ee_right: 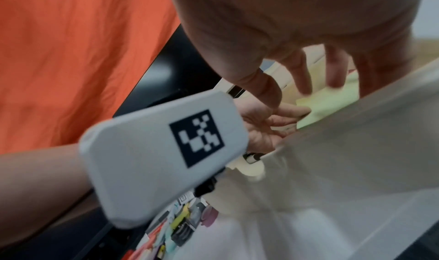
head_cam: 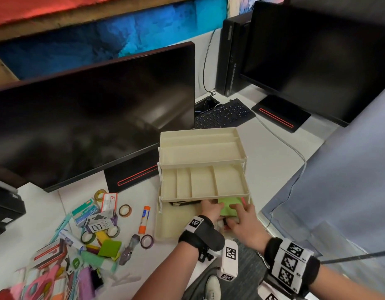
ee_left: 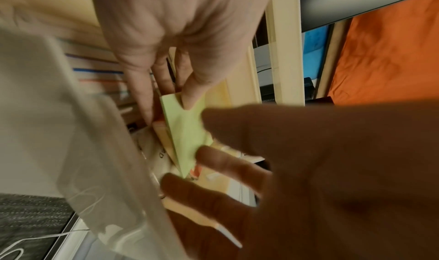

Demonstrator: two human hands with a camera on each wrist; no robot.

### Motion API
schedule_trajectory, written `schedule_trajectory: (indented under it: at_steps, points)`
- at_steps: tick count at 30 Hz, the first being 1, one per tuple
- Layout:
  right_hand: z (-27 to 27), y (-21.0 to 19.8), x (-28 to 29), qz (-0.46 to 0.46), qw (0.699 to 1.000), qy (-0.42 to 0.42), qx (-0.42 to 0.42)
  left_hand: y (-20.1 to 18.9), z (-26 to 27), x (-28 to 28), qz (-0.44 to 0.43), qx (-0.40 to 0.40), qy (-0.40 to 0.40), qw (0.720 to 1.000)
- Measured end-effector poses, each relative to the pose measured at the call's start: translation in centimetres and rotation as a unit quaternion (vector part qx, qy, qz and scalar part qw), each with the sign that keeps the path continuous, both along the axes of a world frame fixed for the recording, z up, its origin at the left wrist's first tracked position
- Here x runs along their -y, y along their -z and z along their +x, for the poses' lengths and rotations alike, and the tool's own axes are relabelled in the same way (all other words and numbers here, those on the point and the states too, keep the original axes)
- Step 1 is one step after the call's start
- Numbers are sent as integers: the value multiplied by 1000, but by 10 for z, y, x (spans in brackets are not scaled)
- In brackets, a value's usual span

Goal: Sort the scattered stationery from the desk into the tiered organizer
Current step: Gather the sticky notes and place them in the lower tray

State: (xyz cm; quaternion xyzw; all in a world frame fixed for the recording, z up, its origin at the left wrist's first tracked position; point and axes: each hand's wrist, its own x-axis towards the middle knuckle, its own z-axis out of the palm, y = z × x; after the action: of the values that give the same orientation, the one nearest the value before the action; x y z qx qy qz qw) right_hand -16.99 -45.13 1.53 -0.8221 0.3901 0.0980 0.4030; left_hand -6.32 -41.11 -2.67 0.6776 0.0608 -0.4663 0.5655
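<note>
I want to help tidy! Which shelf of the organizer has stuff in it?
The bottom tier: the left hand pinches a green pad in it, the right hand touching. The top tier and divided middle tier look bare.

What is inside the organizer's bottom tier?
A green sticky-note pad, pinched by the left hand, touched by the right hand; dark items at its left. The middle tier and hands cover the rest.
</note>
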Motion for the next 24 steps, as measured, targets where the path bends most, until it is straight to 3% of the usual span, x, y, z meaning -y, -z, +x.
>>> schedule_trajectory:
  at_steps: [6, 15, 24]
  points:
    - [5, 8, 12, 5, 1000, -18, -17, 2, 3, 1, -18, -32, 6, 999]
    - [-2, 17, 14, -3, 999, -20, -26, -12, 1, -4, 19, -4, 196, 980]
    - [0, 24, 17, -29, 999, -29, -18, -17, -3, -2, 37, -3, 237, 971]
